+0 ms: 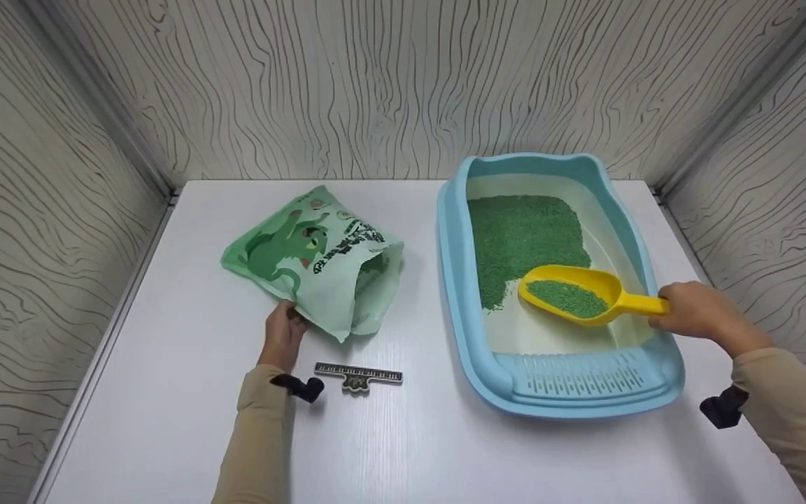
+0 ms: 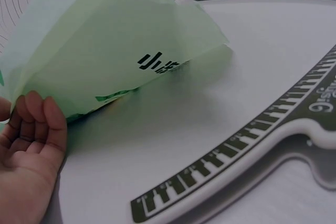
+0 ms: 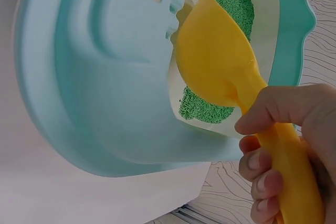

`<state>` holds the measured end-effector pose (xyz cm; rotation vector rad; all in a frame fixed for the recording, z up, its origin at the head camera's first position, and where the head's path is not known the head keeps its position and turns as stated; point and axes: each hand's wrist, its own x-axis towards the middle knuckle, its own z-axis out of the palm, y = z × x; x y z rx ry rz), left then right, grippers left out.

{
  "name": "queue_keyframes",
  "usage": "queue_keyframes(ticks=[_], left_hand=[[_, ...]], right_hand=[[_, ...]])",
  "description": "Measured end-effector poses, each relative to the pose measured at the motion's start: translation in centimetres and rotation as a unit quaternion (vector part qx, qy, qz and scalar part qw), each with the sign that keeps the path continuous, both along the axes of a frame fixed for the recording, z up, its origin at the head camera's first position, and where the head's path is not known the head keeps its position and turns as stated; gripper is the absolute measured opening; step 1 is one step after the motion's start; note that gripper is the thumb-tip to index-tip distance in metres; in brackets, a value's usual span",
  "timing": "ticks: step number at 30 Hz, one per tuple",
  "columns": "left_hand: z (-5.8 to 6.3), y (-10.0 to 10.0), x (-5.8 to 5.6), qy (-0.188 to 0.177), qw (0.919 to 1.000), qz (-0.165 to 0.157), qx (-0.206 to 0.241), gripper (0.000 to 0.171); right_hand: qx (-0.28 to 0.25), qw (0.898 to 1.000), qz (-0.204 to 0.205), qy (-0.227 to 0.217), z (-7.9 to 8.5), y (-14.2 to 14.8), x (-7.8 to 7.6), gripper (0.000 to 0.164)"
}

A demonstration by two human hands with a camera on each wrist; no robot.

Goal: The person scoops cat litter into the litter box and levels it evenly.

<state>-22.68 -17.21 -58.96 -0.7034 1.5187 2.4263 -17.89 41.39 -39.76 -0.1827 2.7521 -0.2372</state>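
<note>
My right hand (image 1: 693, 308) grips the handle of a yellow scoop (image 1: 630, 302), whose bowl holds green pellets and hangs over the blue litter box (image 1: 455, 280). In the right wrist view the fingers wrap round the handle, and the scoop's yellow underside shows. Green pellet litter (image 1: 529, 234) covers the far and left part of the box floor. With curled fingers my left hand (image 1: 283, 336) pinches the near edge of a light green litter bag (image 1: 319, 262). The bag lies tilted, its mouth gaping toward the box; green pellets show inside.
A dark clip (image 1: 359, 375) with a piano-key pattern lies on the white table (image 1: 403, 448), close to the left forearm. Wood-grain walls (image 1: 347, 91) enclose the table at the back and both sides. A slotted step forms the near end of the box.
</note>
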Motion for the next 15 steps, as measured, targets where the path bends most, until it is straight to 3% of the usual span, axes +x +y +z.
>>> queue_keyframes(ticks=[9,15], left_hand=[[0.18,0.07,-0.21,0.009,0.9998,-0.012,0.011,0.044],[0.04,0.1,-0.36,0.0,0.9999,0.001,0.012,0.044]], right_hand=[[0.021,1.0,0.001,0.006,0.61,-0.1,-0.12,0.028],[0.025,1.0,-0.004,-0.007,0.96,-0.57,-0.38,0.029]])
